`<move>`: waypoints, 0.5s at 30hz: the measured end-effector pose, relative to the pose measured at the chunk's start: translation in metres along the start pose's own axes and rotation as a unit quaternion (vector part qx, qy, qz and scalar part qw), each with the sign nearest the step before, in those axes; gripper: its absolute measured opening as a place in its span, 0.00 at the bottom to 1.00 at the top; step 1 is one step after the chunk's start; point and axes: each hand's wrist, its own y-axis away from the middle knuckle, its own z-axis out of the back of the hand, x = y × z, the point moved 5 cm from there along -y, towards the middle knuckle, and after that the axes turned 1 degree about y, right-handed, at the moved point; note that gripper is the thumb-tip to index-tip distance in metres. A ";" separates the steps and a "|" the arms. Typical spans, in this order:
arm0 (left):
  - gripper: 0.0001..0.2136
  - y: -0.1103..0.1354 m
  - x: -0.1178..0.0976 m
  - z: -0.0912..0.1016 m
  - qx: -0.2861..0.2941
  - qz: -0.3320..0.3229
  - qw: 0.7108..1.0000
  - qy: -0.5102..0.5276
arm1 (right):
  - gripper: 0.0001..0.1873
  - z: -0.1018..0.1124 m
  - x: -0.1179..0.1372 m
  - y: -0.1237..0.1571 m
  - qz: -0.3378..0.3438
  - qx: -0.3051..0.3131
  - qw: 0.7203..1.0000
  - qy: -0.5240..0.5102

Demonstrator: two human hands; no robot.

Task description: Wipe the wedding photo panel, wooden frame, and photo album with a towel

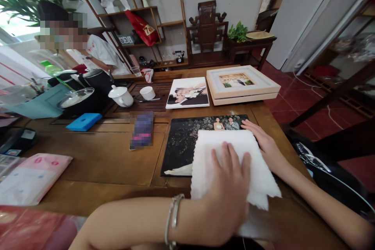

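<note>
A dark photo panel (180,144) lies flat on the wooden table, showing a couple in wedding clothes among pale blossoms. Across its right part spreads a white cloth (208,144) with scalloped edges, which hangs past the panel's near edge. My left hand (230,183), with bracelets at the wrist, presses flat on the cloth, fingers apart. At the panel's right edge rests my right hand (263,142), its fingers stretched out and touching the panel's upper right corner; the cloth partly covers this hand's near side.
Behind the panel are a white photo board (189,103) and a light wood frame (246,95). Leftward lie a blurred-out phone-sized object (142,129), a blue box (84,122), a white lidded cup (120,96) and a pink-white packet (35,177). A person (102,54) sits at the far left.
</note>
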 end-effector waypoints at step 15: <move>0.38 -0.083 0.087 -0.002 0.059 -0.040 0.987 0.143 | 0.23 0.001 0.004 -0.002 0.021 -0.030 0.998 0.046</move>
